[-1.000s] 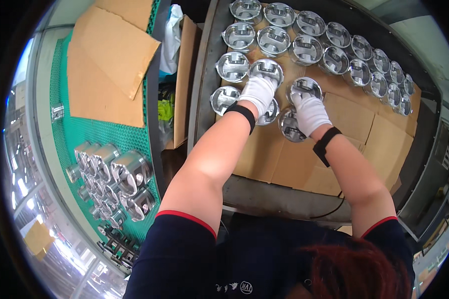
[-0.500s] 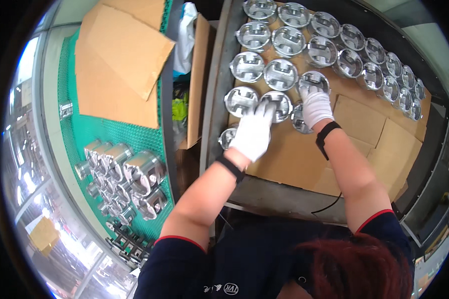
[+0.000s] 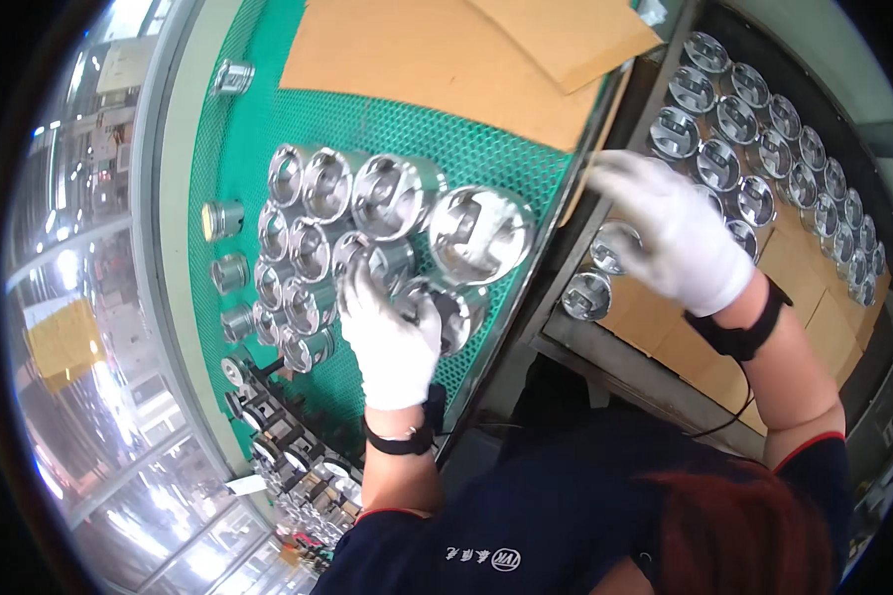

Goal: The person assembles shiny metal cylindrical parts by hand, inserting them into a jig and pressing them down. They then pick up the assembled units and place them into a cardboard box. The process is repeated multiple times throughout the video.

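My left hand (image 3: 392, 337), in a white glove, is over the silver pistons on the green mesh mat (image 3: 367, 124). Its fingers are apart, their tips by the rim of one piston (image 3: 377, 256). The thumb overlaps the side of another piston (image 3: 454, 319), and the hand hides part of both. Beside them a larger-looking piston (image 3: 481, 235) sits at the mat's edge. My gloved right hand (image 3: 680, 233) is raised over the left side of the tray of pistons, fingers stretched leftward, slightly blurred, with nothing visible in it. Under it a piston (image 3: 615, 248) is partly covered.
Cardboard sheets (image 3: 437, 55) lie on the far part of the mat. More pistons (image 3: 736, 119) stand in rows on cardboard in the dark-edged tray (image 3: 605, 347) at right. Several small pistons (image 3: 230, 273) line the mat's left edge, with dark-and-silver metal parts (image 3: 288, 436) nearer me.
The view has swung left. Both hands have left the pistons in the tray; the left is now at the mat's pistons, the right raised over the tray's left side.
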The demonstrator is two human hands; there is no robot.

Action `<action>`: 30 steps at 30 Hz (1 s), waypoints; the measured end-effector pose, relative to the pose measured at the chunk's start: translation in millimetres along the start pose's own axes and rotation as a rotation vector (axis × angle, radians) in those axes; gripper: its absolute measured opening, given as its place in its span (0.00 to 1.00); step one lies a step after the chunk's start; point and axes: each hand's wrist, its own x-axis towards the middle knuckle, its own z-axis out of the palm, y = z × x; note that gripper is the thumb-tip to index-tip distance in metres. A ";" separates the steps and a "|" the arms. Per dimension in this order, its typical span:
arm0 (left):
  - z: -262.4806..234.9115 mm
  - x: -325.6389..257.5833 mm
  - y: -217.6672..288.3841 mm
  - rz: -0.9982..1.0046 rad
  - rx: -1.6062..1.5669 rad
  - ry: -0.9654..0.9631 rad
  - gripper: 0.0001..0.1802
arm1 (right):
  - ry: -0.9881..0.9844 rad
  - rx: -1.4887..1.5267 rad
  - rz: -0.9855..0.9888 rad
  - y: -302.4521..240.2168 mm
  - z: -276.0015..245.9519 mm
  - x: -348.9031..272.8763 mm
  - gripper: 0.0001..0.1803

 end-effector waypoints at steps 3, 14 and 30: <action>8.4 1.6 -35.8 0.049 -0.100 -0.092 0.43 | -0.113 -0.071 -0.357 -49.5 50.0 68.3 0.25; 23.6 7.2 -42.7 0.017 -0.001 -0.215 0.41 | -0.661 -0.355 -0.101 -50.4 122.5 150.0 0.20; -16.2 -8.7 120.0 0.614 -0.597 -0.181 0.32 | -0.082 -0.292 0.525 -44.0 -55.4 -140.6 0.32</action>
